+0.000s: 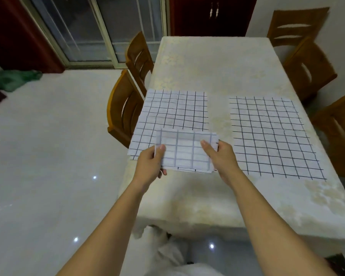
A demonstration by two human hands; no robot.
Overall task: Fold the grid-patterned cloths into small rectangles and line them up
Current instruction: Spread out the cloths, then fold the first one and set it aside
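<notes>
A folded grid-patterned cloth (184, 151), a small rectangle, is held above the table's near left part. My left hand (150, 165) grips its left edge, thumb on top. My right hand (220, 156) grips its right edge, thumb on top as well. Under and behind it a second grid cloth (172, 109) lies spread flat, its left side hanging slightly over the table's edge. A third grid cloth (271, 135) lies spread flat to the right.
The table (207, 196) wears a pale floral tablecloth. Two wooden chairs (126, 110) stand along its left side, and more chairs (311, 70) stand on the right. The glossy tiled floor (48, 156) stretches to the left. A green cloth (14, 78) lies near the window.
</notes>
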